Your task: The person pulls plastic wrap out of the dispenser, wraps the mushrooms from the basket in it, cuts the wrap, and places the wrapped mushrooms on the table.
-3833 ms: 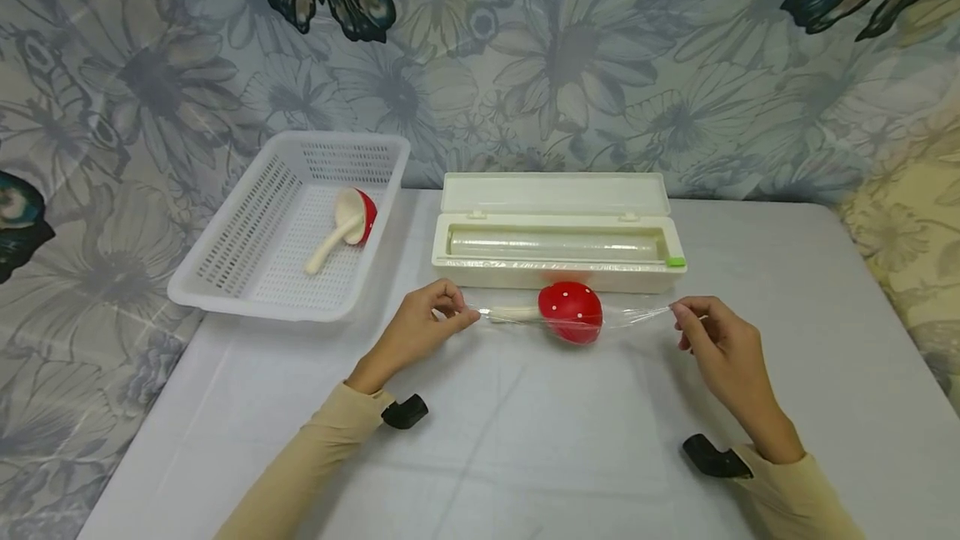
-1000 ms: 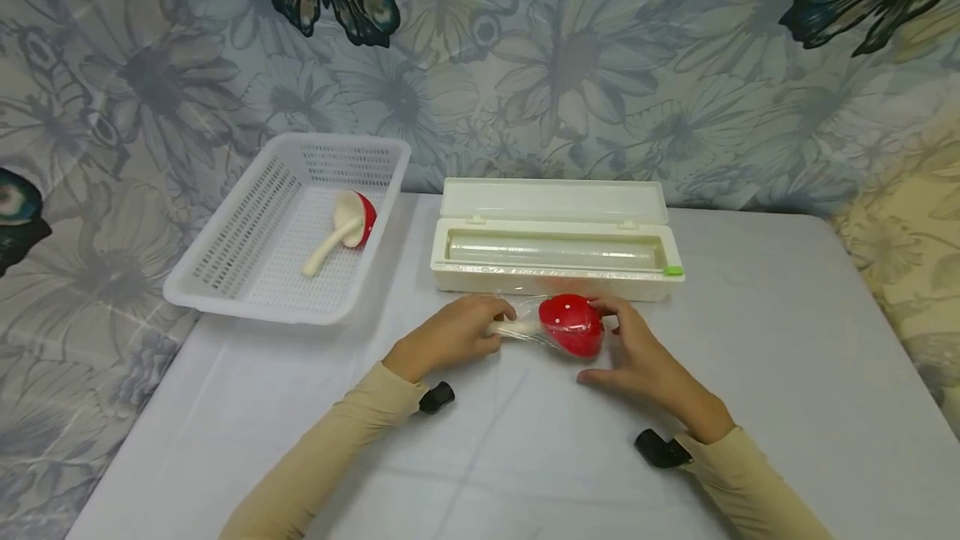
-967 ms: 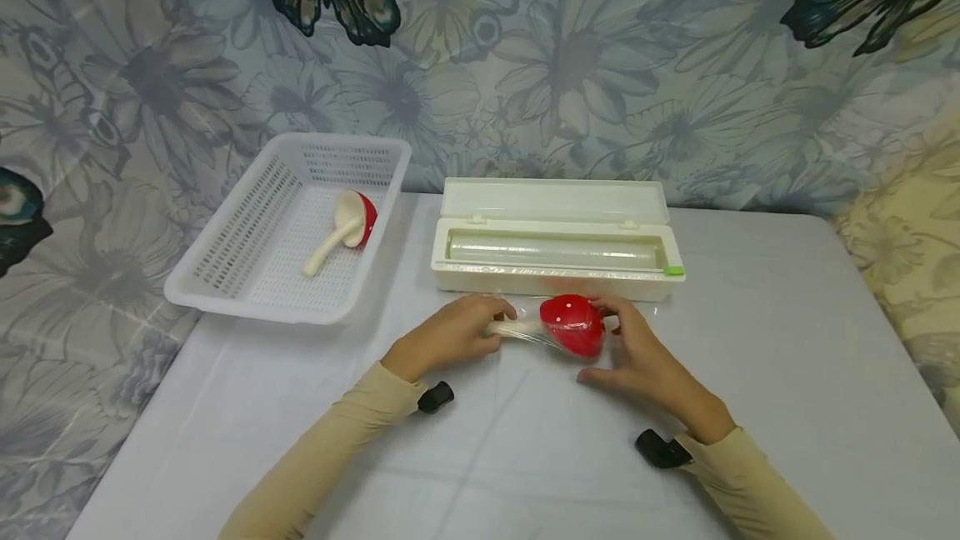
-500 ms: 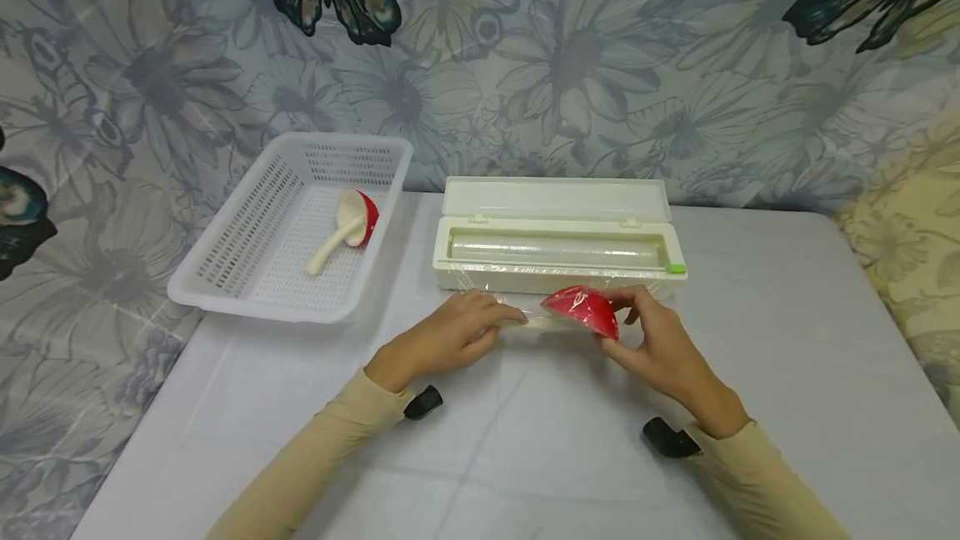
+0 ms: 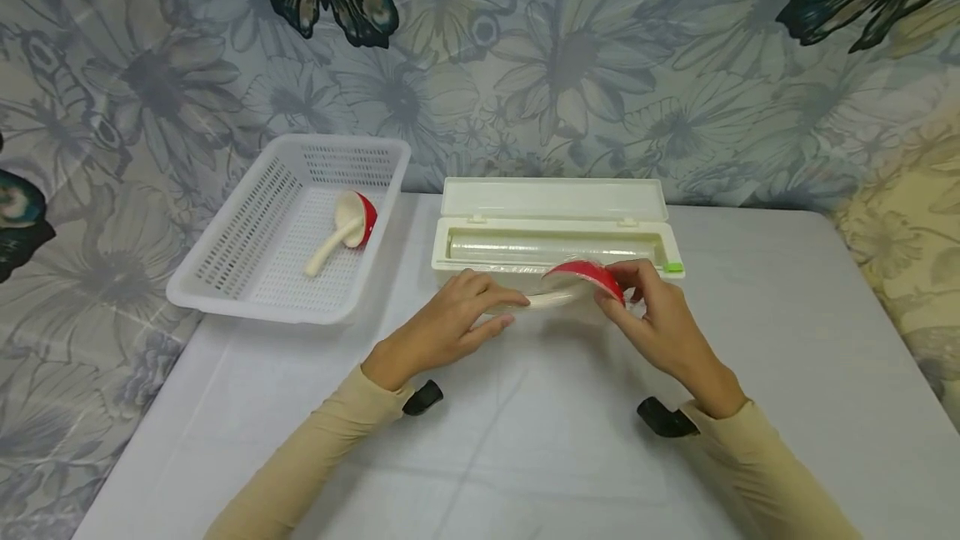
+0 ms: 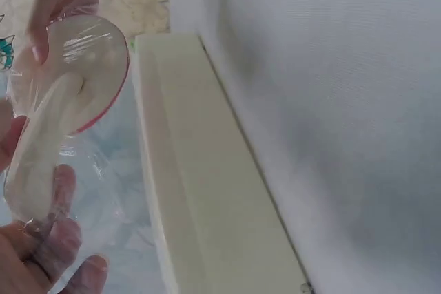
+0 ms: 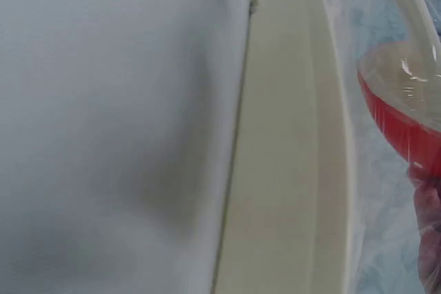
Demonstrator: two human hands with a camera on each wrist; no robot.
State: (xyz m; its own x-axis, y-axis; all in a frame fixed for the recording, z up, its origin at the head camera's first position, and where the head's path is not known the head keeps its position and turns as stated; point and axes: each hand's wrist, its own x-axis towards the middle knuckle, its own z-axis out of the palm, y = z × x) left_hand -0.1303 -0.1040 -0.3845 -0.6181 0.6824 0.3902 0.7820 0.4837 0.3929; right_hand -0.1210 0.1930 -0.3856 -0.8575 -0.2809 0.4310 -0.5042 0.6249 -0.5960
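Observation:
A red-and-cream mushroom-shaped ladle (image 5: 587,267), covered in clear cling film (image 6: 103,180), is held in the air between both hands. My right hand (image 5: 663,332) grips the red bowl by its edge, thumb below and fingers above. My left hand (image 5: 442,323) holds the end of the pale handle through the film, its fingertips showing beside it in the left wrist view. The hollow side of the bowl now faces me. Just behind stands a white cling film box (image 5: 555,198) with its lid up and a roll (image 5: 495,247) inside.
A white perforated basket (image 5: 225,294) stands at the left, holding a second mushroom-shaped ladle (image 5: 358,219). White cloth covers the table (image 5: 495,457). A patterned fabric backdrop (image 5: 570,73) hangs behind the table.
Earlier the hands stretched film over the ladle lying on the table, then took hold of it. Over the last second it has been lifted and turned, hollow side towards me.

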